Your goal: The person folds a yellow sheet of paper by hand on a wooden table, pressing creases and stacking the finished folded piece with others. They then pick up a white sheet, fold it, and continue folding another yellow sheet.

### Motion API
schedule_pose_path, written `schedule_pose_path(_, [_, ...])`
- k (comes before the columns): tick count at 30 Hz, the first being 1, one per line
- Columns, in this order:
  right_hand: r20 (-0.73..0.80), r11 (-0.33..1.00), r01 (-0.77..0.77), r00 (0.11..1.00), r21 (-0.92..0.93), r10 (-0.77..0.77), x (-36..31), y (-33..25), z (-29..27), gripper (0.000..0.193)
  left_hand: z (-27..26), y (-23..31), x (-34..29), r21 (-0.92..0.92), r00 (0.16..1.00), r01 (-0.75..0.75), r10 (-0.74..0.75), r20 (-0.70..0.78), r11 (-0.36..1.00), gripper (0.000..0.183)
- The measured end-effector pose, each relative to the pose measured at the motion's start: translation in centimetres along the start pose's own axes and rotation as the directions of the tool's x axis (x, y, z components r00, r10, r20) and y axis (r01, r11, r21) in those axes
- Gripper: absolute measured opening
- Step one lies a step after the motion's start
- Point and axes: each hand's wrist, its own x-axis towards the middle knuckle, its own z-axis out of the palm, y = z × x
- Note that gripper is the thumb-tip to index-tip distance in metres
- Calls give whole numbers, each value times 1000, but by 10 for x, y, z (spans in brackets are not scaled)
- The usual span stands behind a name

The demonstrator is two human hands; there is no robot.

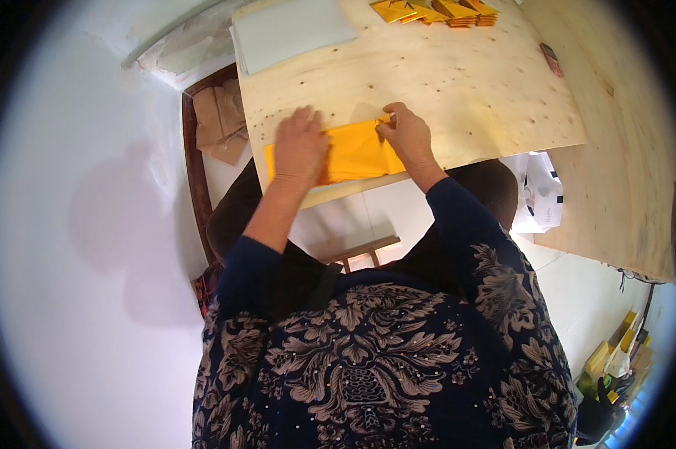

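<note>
A long strip of shiny golden-yellow paper (pixel 359 152) lies along the near edge of the wooden table. My left hand (pixel 301 146) rests flat over its left part, slightly blurred, with fingers stretched out. At the strip's right end, my right hand (pixel 407 137) pinches the far corner between thumb and fingers. Part of the strip is hidden under the left hand.
Folded golden paper pieces (pixel 457 10) lie in stacks at the table's far side. A pale sheet stack (pixel 293 34) sits far left, and a small red phone-like object (pixel 552 59) far right. Brown paper (pixel 220 116) is left of the table; a white bag (pixel 538 193) stands right.
</note>
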Motion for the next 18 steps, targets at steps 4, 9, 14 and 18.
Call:
schedule_pose_path(4, [-288, 936, 282, 897, -209, -334, -2, -21, 9, 39, 24, 30, -12, -85, 998, 68, -66, 25, 994, 61])
schedule_pose_path(9, [-92, 847, 507, 862, 160, -498, -26, -57, 64, 51, 30, 25, -21, -99, 999, 13, -8, 48, 995, 67])
schedule_pose_path(14, [83, 810, 533, 844, -243, -530, -37, -22, 54, 61, 24, 11, -29, 20, 961, 211, -211, 181, 977, 73])
schedule_pose_path(18, [131, 776, 512, 855, -368, -502, -40, 6, 21, 63, 11, -13, -63, 51, 912, 354, -356, 205, 934, 75])
